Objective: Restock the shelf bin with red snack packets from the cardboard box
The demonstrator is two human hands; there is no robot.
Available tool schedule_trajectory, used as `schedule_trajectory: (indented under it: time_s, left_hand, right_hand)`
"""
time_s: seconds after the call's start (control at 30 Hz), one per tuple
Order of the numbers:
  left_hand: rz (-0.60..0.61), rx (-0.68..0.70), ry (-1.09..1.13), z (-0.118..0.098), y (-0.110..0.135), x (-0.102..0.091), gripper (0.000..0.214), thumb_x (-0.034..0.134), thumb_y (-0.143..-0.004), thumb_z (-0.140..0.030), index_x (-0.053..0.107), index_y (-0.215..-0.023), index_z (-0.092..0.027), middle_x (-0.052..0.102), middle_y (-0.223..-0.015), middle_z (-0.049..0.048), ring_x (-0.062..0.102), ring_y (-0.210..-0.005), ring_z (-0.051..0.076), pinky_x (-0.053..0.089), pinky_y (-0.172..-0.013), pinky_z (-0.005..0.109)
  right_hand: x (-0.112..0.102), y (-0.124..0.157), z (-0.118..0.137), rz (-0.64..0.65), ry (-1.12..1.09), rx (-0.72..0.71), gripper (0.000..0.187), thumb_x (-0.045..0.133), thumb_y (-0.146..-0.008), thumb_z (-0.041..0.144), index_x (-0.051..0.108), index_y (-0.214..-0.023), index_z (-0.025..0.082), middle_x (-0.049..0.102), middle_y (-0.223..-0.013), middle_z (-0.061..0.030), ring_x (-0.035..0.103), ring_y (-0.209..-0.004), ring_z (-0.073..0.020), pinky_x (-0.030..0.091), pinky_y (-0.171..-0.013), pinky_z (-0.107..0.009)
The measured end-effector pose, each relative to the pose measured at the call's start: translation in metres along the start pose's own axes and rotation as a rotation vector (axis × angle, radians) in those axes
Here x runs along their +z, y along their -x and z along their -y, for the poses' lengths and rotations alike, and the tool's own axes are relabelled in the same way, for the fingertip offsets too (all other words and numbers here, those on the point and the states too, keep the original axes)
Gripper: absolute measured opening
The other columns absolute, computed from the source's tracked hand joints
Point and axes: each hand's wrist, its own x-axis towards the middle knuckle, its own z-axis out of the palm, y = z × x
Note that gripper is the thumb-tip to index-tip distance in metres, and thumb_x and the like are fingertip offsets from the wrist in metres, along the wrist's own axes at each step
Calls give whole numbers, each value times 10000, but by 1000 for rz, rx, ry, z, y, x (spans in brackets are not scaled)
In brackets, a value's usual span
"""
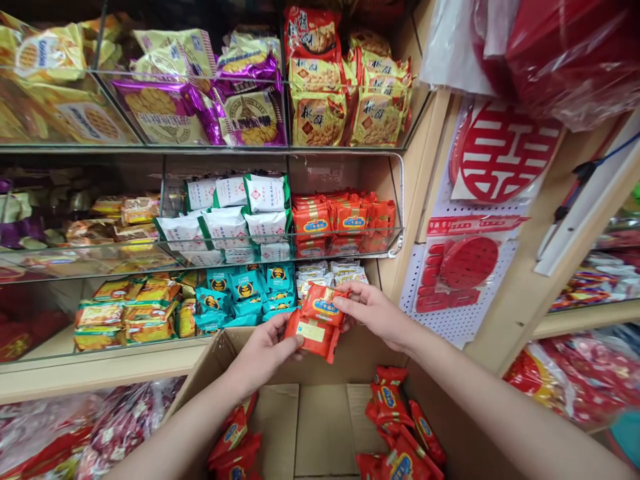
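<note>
Two red soda biscuit packets were held over the near cardboard box (pixel 323 427), one overlapping the other. The left hand (pixel 273 348) gripped the nearer packet (pixel 313 335), its thumb laid on the front beside a pale label and its other fingers curled round behind. The right hand (pixel 373 312) pinched the farther packet (pixel 323 305), thumb pressed beside the blue oval logo (how its hidden fingers sat behind the wrapper, I could not tell).

Inside the box, more red packets lay in two loose heaps: one along the left side (pixel 235 437), partly covered by the left forearm, and a larger one on the right (pixel 387 403). Bare cardboard showed between them.

Beyond the box stood a biscuit shelf. On its middle tier, at the right end, matching red packets (pixel 317 223) stood in rows behind a clear guard, with white-and-green packets (pixel 227 227) just to their left. On the tier under these, teal packets (pixel 247 287) sat between yellow-and-orange packets (pixel 150 310) on the left and white packets (pixel 345 270) on the right. Farther right, a round red double-happiness cutout (pixel 505 157) hung on a white pegboard (pixel 475 320).
</note>
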Motion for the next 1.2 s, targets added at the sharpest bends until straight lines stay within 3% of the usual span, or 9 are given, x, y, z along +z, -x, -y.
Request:
schedule_trajectory:
  time_s: [0.1,0.23,0.4,0.53,0.73,0.97,1.07,1.2]
  left_hand:
    - [-42,-10,-7,0,0,-1,343,669,-665,-319,551,-939,-152,630,-853,33,597,-698,151,490,-612,262]
    - [-102,78,-34,3,0,-2,312,644,-681,-307,515,-926,-164,597,-851,23,585,-696,149,490,-606,275]
    - [-142,331,-287,7,5,1,150,572,-737,-188,535,-882,-199,534,-877,12,553,-787,145,461,-720,266]
    - [-106,496,-540,7,12,8,232,506,-745,-113,557,-940,-227,486,-962,41,511,-928,179,461,-799,301]
    - [-124,567,-550,7,13,14,259,467,-750,-70,572,-910,-244,386,-1176,65,417,-1150,211,426,-903,351]
    - [-60,408,-333,6,16,25,134,612,-717,-195,561,-841,-204,258,-1394,78,265,-1288,255,362,-985,342]
    - [-79,309,-90,8,14,31,205,577,-755,-213,508,-948,-224,367,-1324,83,393,-1214,231,444,-896,329]
    - [-65,156,154,9,10,34,577,677,-658,-176,345,-1125,-244,595,-1033,39,587,-949,178,483,-814,320]
  right_hand:
    - [0,0,-2,-28,-56,30,329,641,-688,403,525,-876,159,573,-738,-1,528,-634,-93,442,-557,-232]
    - [3,2,-1,-94,-198,84,307,640,-688,408,532,-837,161,577,-781,-2,529,-672,-94,443,-590,-239]
    - [9,4,2,-155,-441,161,288,672,-672,342,506,-840,175,588,-899,-31,550,-791,-139,485,-698,-349]
    - [10,4,3,-186,-491,127,287,685,-657,316,516,-835,167,592,-926,-49,543,-812,-153,487,-706,-358]
    - [12,4,2,-222,-501,41,262,677,-657,324,541,-822,172,587,-918,-40,533,-867,-164,472,-726,-332]
    - [12,3,-5,-231,-462,70,263,677,-659,301,527,-820,157,584,-866,-20,541,-784,-124,446,-716,-296]
    - [12,4,-6,-193,-453,82,252,672,-668,299,525,-817,158,584,-860,-16,544,-790,-120,439,-730,-288]
    - [13,5,-4,-176,-428,59,240,670,-674,306,525,-798,161,581,-805,3,540,-746,-104,429,-691,-263]
